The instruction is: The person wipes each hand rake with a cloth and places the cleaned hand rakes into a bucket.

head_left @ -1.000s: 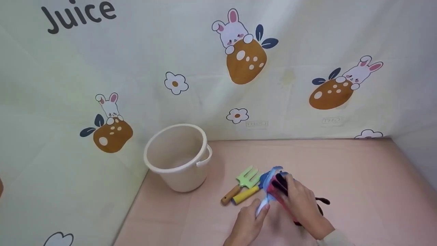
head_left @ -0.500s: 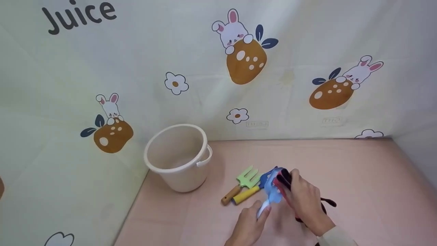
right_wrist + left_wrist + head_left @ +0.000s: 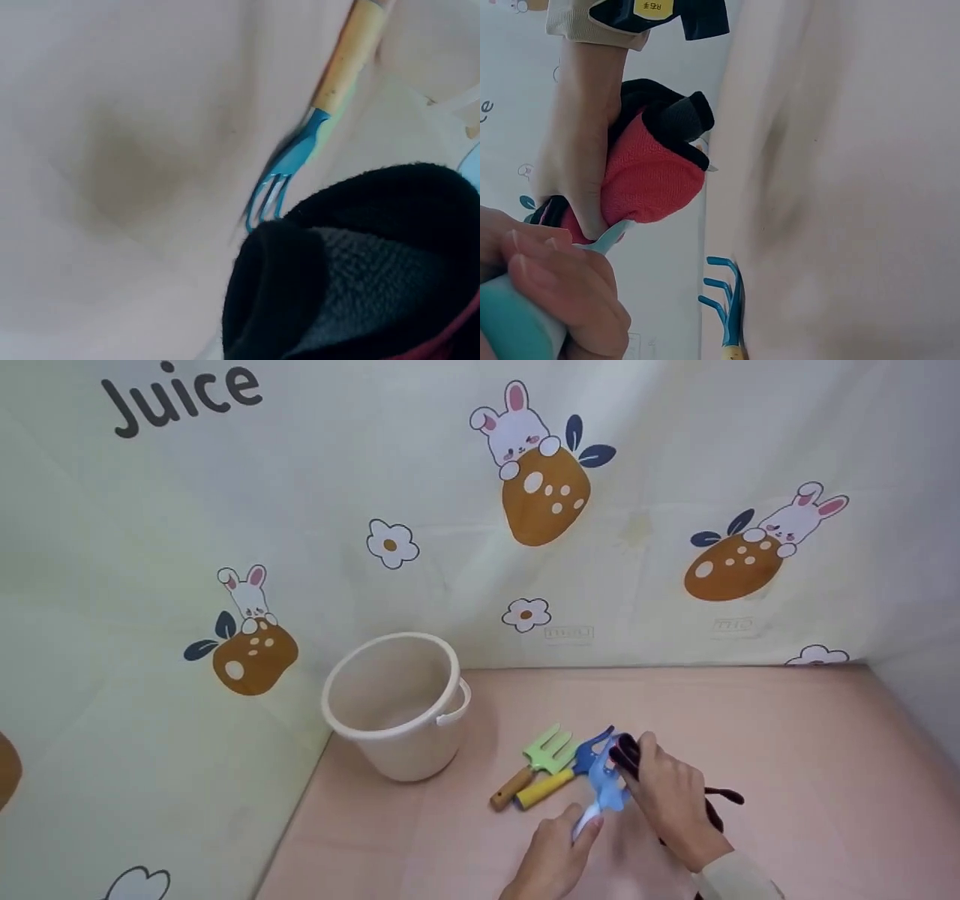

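Observation:
My left hand (image 3: 551,851) grips the white handle of a light-blue hand tool (image 3: 609,791), whose broad head points away from me. My right hand (image 3: 671,795) holds a red and black knit glove (image 3: 652,176) against that head. In the head view, mostly the glove's black parts show, and they overlap part of the tool. The left wrist view shows the red fabric bulging below the right hand. Black fabric (image 3: 360,277) of the glove fills the lower right of the right wrist view. The right hand's fingertips are partly hidden.
Left of the hands, a green fork (image 3: 551,750) with a wooden handle lies on the pink surface (image 3: 810,780). Beside it is a blue hand rake (image 3: 296,154) with a yellow handle. A white bucket (image 3: 409,754) stands farther back left. Patterned cloth (image 3: 637,607) rises behind.
My right hand and the glove have shifted slightly right, uncovering more of the light-blue head; less red shows. My left hand keeps its grip. The head view has shifted slightly.

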A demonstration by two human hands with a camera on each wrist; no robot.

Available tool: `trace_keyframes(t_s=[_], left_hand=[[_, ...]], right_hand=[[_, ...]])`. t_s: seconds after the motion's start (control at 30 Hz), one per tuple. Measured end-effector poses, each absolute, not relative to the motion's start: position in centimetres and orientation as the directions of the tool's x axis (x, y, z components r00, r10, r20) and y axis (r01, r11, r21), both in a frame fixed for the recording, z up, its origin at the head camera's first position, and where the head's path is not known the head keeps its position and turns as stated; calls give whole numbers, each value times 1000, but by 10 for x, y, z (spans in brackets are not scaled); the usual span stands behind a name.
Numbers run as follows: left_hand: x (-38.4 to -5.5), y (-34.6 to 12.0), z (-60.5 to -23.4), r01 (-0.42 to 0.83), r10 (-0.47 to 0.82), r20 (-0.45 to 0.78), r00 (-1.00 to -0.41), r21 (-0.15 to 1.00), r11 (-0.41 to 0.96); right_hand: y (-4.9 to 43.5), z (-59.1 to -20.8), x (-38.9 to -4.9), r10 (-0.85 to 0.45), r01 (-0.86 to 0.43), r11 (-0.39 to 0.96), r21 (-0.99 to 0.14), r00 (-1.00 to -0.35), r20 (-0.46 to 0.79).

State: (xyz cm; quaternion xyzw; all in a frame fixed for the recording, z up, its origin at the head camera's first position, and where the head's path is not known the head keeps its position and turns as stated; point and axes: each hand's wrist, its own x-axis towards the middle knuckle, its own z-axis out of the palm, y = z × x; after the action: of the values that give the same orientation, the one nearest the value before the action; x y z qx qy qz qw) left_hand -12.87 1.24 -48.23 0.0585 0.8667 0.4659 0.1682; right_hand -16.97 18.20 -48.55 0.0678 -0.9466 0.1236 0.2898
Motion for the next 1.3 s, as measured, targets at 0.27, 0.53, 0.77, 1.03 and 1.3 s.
trace_keyframes(t_s=[0.27, 0.53, 0.77, 1.03, 1.3], left_hand=[[-132, 17, -482, -155, 242, -372, -896, 773, 615], [-134, 7, -488, -167, 239, -390, -889, 763, 624], [-136, -2, -490, -179, 220, -369, -903, 789, 588], [-135, 9, -483, -73, 289, -287, -913, 814, 577], [-132, 20, -481, -83, 295, -308, -904, 807, 585]], right_hand=[[190, -492, -168, -115, -258, 955, -145, -775, 622], [207, -479, -169, -45, -248, 947, -202, -729, 683], [219, -462, -163, -64, -333, 845, -419, -840, 539], [200, -468, -150, -235, -478, 750, -458, -839, 491], [186, -464, -150, -195, -352, 830, -433, -910, 365]])
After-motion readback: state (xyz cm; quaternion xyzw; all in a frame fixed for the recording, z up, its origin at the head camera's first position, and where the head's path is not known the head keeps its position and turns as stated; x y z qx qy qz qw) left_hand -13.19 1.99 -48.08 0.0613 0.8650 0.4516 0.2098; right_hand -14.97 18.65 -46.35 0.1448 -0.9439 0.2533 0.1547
